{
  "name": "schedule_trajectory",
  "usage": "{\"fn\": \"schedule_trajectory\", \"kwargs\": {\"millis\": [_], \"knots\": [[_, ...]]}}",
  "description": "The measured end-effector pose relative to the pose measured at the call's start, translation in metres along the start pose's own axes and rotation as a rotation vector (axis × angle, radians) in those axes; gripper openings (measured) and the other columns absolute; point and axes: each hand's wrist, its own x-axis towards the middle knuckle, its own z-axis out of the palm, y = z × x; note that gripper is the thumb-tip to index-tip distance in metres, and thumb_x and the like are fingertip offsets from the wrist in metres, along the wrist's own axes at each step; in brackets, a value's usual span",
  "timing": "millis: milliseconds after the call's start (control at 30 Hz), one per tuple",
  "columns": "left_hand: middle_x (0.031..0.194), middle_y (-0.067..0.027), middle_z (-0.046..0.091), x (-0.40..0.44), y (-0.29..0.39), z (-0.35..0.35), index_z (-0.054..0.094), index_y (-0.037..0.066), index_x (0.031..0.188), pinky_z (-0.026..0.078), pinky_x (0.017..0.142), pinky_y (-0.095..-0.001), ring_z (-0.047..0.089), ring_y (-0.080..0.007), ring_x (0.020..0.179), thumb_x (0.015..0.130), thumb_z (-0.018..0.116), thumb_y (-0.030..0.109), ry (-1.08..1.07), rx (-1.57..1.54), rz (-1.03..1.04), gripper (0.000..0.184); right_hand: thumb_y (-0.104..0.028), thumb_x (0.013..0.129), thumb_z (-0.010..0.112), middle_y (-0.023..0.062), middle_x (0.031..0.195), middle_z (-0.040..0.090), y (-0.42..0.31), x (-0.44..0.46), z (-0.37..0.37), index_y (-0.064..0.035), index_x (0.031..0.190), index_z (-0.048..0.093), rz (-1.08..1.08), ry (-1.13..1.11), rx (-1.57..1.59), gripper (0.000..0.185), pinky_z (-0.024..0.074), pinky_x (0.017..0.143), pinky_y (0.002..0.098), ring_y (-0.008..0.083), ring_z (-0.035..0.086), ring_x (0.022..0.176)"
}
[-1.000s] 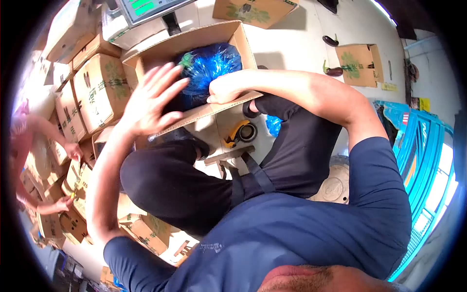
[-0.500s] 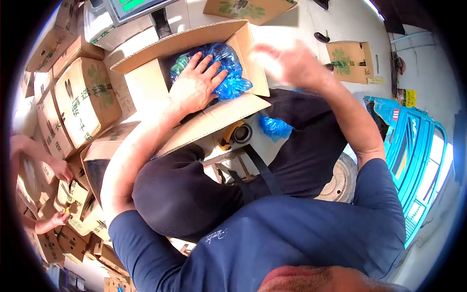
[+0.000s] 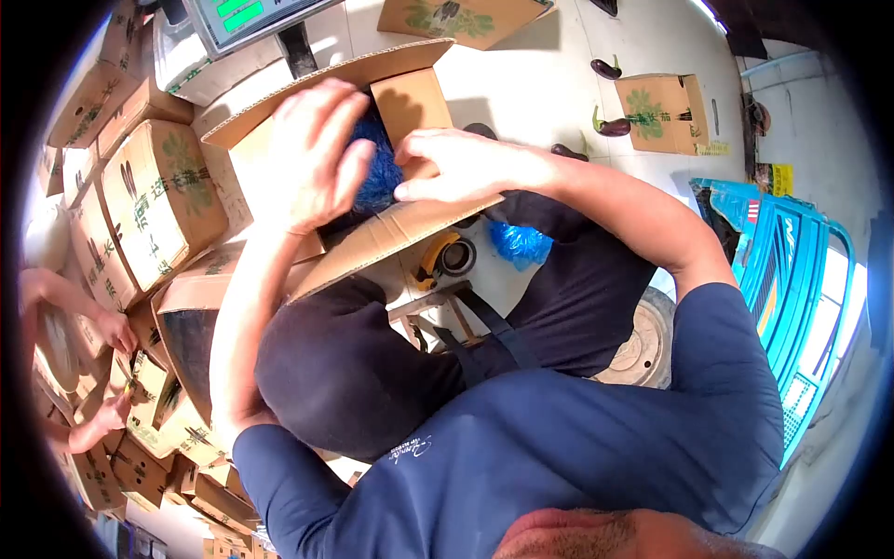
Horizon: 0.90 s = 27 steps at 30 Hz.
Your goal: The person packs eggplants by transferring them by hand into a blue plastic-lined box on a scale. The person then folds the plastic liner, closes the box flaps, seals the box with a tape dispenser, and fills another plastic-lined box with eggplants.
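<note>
An open cardboard box point(image 3: 372, 238) stands in front of my knees, with a blue plastic bag point(image 3: 380, 172) inside, partly covered by my hands. Over the left part of the box is my left hand point(image 3: 317, 154), slightly blurred, its fingers apart and holding nothing visible. My right hand point(image 3: 447, 166) is at the right end of the box, beside the inward-leaning short flap point(image 3: 410, 102). Its thumb and fingers are apart, with brown cardboard showing between them.
Stacked cartons point(image 3: 163, 205) stand at left, near a co-worker's hands point(image 3: 116, 331). A scale point(image 3: 247, 19) is at the upper left. A tape dispenser point(image 3: 447, 256) and blue plastic point(image 3: 520, 244) lie near my legs. Eggplants point(image 3: 613, 127) and flattened cardboard point(image 3: 663, 114) lie at right.
My left hand has lifted off the blue bag and moved left. My right hand has swung back left to the box's right end, where the short flap now leans inward over the bag.
</note>
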Motion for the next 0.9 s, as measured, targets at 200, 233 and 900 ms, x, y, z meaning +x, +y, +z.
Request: {"fn": "schedule_trajectory", "kwargs": {"millis": [200, 233, 900], "knots": [[0.157, -0.0156, 0.042, -0.029, -0.028, 0.028, 0.052, 0.008, 0.146, 0.014, 0.122, -0.0523, 0.030, -0.0346, 0.150, 0.095, 0.061, 0.041, 0.142, 0.422, -0.198, 0.062, -0.063, 0.089, 0.066, 0.0230, 0.133, 0.055, -0.025, -0.018, 0.007, 0.0014, 0.137, 0.054, -0.085, -0.128, -0.230, 0.081, 0.0420, 0.109, 0.0441, 0.0365, 0.051, 0.130], [0.156, -0.0151, 0.043, -0.030, -0.024, 0.031, 0.053, 0.012, 0.146, 0.013, 0.122, -0.0507, 0.031, -0.0331, 0.150, 0.094, 0.060, 0.046, 0.108, 0.486, -0.166, 0.063, -0.064, 0.089, 0.064, 0.0224, 0.123, 0.059, -0.026, -0.012, 0.005, 0.0012, 0.131, 0.057, -0.049, -0.132, -0.259, 0.078, 0.0457, 0.103, 0.0449, 0.0360, 0.057, 0.122], [0.154, -0.0073, 0.050, -0.081, -0.002, 0.010, 0.055, 0.013, 0.145, 0.025, 0.123, -0.0510, 0.039, -0.0286, 0.147, 0.100, 0.059, 0.029, -0.340, 0.209, -0.163, 0.048, -0.019, 0.074, 0.068, 0.0225, 0.125, 0.060, 0.033, -0.018, 0.047, 0.0010, 0.104, 0.065, -0.529, 0.733, -0.809, 0.036, 0.0407, 0.111, 0.0475, 0.0356, 0.057, 0.122]]}}
